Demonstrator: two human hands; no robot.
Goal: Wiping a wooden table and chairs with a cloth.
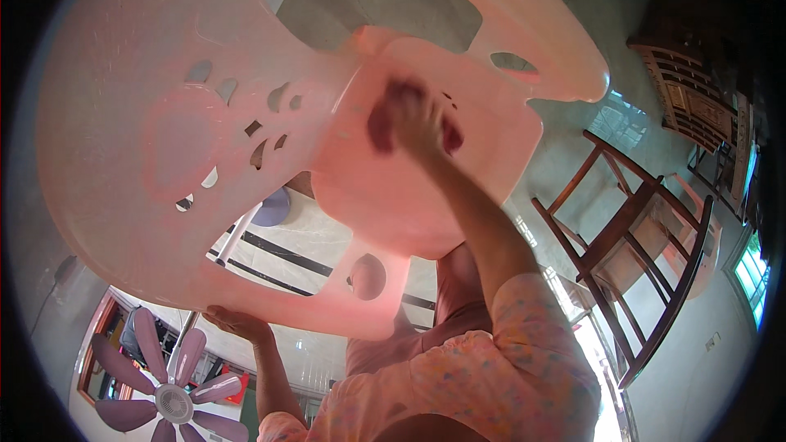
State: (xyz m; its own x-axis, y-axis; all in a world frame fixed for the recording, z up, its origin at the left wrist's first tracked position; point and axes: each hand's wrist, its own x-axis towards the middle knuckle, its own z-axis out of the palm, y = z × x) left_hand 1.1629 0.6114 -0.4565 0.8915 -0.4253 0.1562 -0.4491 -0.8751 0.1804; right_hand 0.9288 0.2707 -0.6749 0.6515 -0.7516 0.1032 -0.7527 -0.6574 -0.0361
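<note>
A pink plastic armchair (393, 196) fills most of the view, its broad backrest (123, 153) at left pierced by several small cut-outs. On its seat my right hand (420, 116), blurred, presses a bunched dark red cloth (384, 126) against the plastic. Part of the cloth lies hidden beneath the palm. My left hand (236, 322) holds the outer edge of the near armrest (288, 313), where the backrest curves into it; some of its fingers are hidden by the edge.
A dark wooden chair (620, 245) stands at right, with another pink plastic chair (703, 245) behind it. Carved wooden furniture (694, 98) is at the upper right. A fan with mauve blades (175, 402) is at lower left. Through the armrest opening a round purple object (272, 207) shows.
</note>
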